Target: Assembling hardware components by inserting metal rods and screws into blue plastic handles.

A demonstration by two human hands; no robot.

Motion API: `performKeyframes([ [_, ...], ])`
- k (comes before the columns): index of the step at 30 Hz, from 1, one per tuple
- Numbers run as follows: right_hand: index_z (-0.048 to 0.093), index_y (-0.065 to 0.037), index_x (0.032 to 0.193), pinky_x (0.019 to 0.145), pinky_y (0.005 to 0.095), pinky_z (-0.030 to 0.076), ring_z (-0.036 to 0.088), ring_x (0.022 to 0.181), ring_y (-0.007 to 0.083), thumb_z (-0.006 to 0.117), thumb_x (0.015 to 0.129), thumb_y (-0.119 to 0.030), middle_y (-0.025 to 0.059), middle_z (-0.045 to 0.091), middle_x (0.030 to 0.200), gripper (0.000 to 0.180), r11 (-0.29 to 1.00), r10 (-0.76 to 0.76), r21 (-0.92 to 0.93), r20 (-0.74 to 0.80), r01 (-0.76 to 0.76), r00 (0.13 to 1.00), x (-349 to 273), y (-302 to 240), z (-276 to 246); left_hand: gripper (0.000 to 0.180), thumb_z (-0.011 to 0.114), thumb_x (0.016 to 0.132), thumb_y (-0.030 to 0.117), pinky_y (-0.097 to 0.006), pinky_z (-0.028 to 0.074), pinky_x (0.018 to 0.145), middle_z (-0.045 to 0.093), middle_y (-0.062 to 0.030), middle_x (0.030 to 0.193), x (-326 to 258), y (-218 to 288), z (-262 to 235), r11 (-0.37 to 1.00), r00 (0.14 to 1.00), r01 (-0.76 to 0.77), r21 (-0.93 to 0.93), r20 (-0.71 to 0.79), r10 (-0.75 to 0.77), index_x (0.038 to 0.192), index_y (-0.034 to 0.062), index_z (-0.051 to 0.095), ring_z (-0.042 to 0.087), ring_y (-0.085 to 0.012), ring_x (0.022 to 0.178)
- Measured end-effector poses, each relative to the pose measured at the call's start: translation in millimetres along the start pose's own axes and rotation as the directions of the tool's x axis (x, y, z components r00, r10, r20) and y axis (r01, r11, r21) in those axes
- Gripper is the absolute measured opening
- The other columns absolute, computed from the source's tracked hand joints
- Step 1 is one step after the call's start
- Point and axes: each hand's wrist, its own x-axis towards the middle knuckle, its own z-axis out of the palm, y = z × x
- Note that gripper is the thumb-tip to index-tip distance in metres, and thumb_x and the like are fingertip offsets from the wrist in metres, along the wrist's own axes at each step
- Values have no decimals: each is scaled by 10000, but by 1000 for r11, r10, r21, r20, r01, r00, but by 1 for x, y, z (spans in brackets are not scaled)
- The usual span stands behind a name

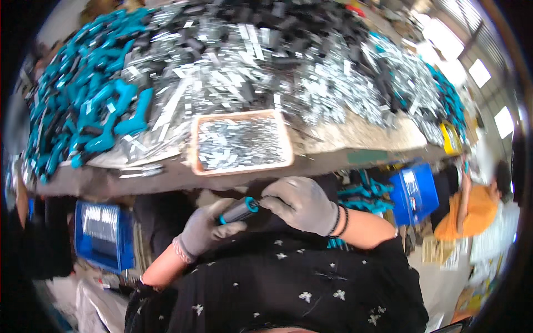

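Note:
Both my hands wear grey gloves and meet close to my body, below the table edge. My left hand (205,227) grips a black handle with teal trim (239,211), held slanting up to the right. My right hand (300,204) closes over the handle's upper end, fingertips on its teal tip. Just above my hands, an orange-rimmed tray (192,145) filled with flat silver metal strips sits at the table's near edge.
The table (166,178) carries heaps of silver metal strips (288,83), black parts (266,22) and teal handles (83,111). Blue crates stand on the floor at left (102,236) and right (413,191). A person in an orange top (472,213) sits at the right.

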Motion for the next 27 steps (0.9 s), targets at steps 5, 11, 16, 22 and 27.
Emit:
performKeyframes([
  [5,676,-64,988,692,420,535,665,761,332,724,878,-198,138,679,850,179,979,-202,22,82,201,976,68,-5,1,491,788,882,292,-281,497,728,635,-26,928,-31,-7,-20,915,985,170,-365,36,-168,1242,21,592,577,-80,835],
  [11,610,-96,1236,943,437,478,658,1041,295,625,908,-127,115,689,1096,330,777,-486,-358,185,519,854,246,4,91,457,762,893,242,-263,489,743,627,-7,935,-72,-7,-46,790,888,328,-518,-116,-445,1257,24,591,569,-78,844],
  [16,521,-148,1362,1169,494,296,621,1184,293,582,894,-100,99,692,1153,474,475,-219,-582,648,660,730,337,9,167,418,729,902,203,-255,481,710,617,2,931,-97,-20,-73,701,808,223,-678,-274,-522,1246,13,586,554,-66,828],
  [22,504,-36,1358,876,383,516,668,1013,232,718,869,-284,159,687,1063,589,964,-125,266,338,33,933,260,-49,96,412,743,909,257,-217,442,642,582,44,845,-136,-39,-86,729,721,178,-661,-417,-554,1215,35,581,514,-35,744],
  [27,667,-1,1084,695,288,533,670,723,139,723,884,-345,81,698,865,401,944,77,214,598,-252,798,180,-82,53,457,764,881,224,-265,493,722,637,-14,916,-138,-19,-83,868,786,251,-428,-434,-441,1239,4,584,569,-73,820],
])
